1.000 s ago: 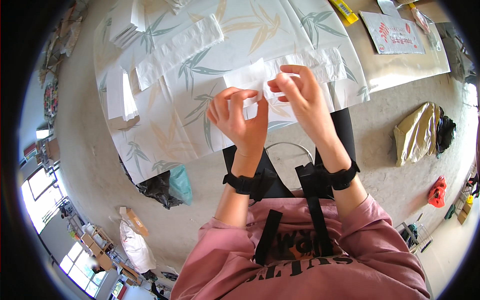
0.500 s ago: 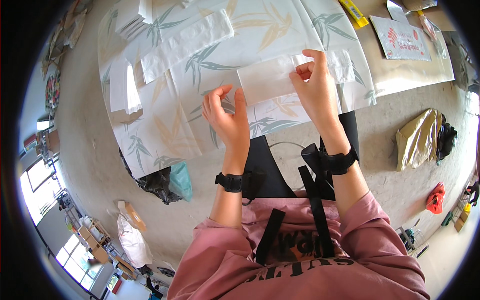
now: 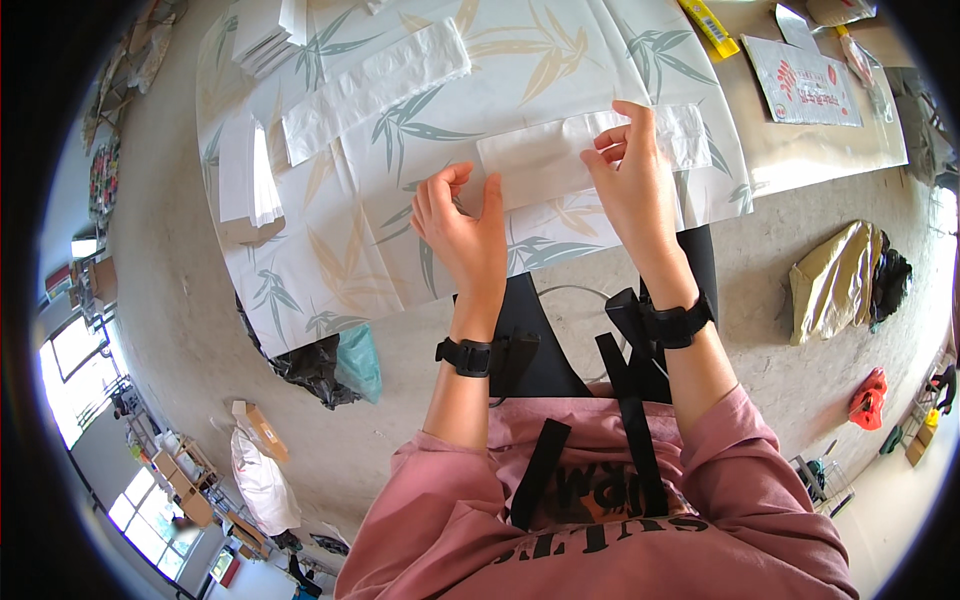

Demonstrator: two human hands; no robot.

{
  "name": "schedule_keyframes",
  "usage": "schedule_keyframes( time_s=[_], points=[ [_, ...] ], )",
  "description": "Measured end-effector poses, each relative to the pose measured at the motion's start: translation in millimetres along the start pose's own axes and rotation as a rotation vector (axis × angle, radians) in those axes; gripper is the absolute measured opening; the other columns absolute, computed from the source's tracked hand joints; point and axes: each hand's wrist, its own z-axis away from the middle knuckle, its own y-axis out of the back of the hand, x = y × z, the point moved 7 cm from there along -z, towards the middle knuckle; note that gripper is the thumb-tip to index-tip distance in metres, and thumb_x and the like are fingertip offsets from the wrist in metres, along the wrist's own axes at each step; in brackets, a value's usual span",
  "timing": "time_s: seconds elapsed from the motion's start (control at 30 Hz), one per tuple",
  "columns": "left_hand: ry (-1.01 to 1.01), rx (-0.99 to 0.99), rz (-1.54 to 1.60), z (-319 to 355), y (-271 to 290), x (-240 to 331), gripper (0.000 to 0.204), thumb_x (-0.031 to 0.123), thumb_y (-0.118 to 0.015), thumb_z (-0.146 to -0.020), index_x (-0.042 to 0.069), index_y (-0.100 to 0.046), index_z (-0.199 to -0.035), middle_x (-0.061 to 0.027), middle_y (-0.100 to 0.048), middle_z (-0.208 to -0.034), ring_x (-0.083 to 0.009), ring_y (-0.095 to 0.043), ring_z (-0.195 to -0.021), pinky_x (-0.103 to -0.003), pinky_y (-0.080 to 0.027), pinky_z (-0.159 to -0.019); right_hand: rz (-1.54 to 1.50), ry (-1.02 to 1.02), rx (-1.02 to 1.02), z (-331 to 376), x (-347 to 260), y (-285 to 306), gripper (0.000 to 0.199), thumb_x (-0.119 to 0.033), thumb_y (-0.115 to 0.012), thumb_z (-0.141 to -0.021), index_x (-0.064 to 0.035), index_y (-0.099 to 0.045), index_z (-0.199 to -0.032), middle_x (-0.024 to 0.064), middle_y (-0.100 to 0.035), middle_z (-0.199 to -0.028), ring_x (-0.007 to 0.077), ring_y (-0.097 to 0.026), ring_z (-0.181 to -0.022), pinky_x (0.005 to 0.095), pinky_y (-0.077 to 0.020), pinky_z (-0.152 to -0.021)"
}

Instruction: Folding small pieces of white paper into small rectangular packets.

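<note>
A white paper strip lies lengthwise near the table's front edge, its right part inside a thin translucent plastic sleeve. My right hand is over the sleeve, thumb and a bent finger close together on its film, index finger raised. Just off the paper's left end is my left hand, its thumb apart from the loosely curled fingers and nothing visible between them. Farther back lies a stack of flat translucent sleeves. To its left stands a pile of folded white papers, with another white stack behind.
A patterned cloth covers the table. At the right are a yellow box and a silver printed packet on a brown surface. Black and teal bags hang or lie below the table's left corner.
The sleeve's left edge has slid left over more of the paper strip. My left hand has shifted slightly right and up; my right hand has moved only a little.
</note>
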Motion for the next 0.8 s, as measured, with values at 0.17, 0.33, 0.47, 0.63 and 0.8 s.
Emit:
schedule_keyframes(
  time_s=[0.17,0.33,0.47,0.63,0.8],
  points=[
    [-0.007,0.008,-0.017,-0.6,-0.3,-1.1,0.027,0.015,-0.076,-0.074,0.008,-0.061,-0.095,-0.0013,-0.058,-0.087,-0.0182,-0.052,-0.082,-0.036,-0.037,-0.085,0.032,0.021,0.019,2.0,-1.0,-1.0,0.048,0.004,-0.062,-0.078,-0.0011,-0.040,-0.121,0.0142,-0.061,-0.089,0.0280,-0.063,-0.076,0.0358,-0.0509,-0.069],
    [-0.052,0.009,-0.026,-1.5,-0.2,-0.3,0.025,0.014,-0.076,-0.074,0.009,-0.061,-0.093,-0.0008,-0.059,-0.088,-0.0179,-0.053,-0.081,-0.036,-0.038,-0.084,0.073,0.045,0.025,2.8,0.9,-2.8,0.050,0.004,-0.063,-0.077,-0.0011,-0.040,-0.121,0.0171,-0.056,-0.103,0.0298,-0.063,-0.076,0.0370,-0.0513,-0.069],
    [-0.045,-0.001,-0.033,-0.9,-0.7,0.1,0.024,0.013,-0.076,-0.074,0.008,-0.061,-0.092,-0.0006,-0.059,-0.088,-0.0182,-0.053,-0.082,-0.036,-0.038,-0.084,0.088,0.031,0.037,5.8,-1.9,0.7,0.051,0.003,-0.065,-0.077,-0.0012,-0.040,-0.122,0.0187,-0.052,-0.111,0.0310,-0.063,-0.083,0.0379,-0.0515,-0.072],
    [-0.040,-0.027,-0.042,-1.4,-0.3,0.4,0.026,0.013,-0.076,-0.074,0.008,-0.061,-0.094,-0.0008,-0.059,-0.091,-0.0183,-0.052,-0.083,-0.037,-0.038,-0.084,0.105,0.159,0.197,10.1,-15.8,10.2,0.046,-0.003,-0.066,-0.082,-0.0018,-0.043,-0.122,0.0171,-0.052,-0.116,0.0291,-0.056,-0.107,0.0374,-0.0487,-0.085],
    [-0.176,-0.093,-0.050,-2.1,3.2,19.6,0.029,0.010,-0.066,-0.083,0.007,-0.059,-0.111,-0.0063,-0.059,-0.112,-0.0232,-0.052,-0.103,-0.041,-0.036,-0.093,-0.821,-0.016,-0.039,12.6,-12.7,-15.3,0.027,-0.015,-0.051,-0.098,-0.0002,-0.049,-0.121,0.0133,-0.053,-0.125,0.0227,-0.051,-0.119,0.0363,-0.0431,-0.097]
  ],
)
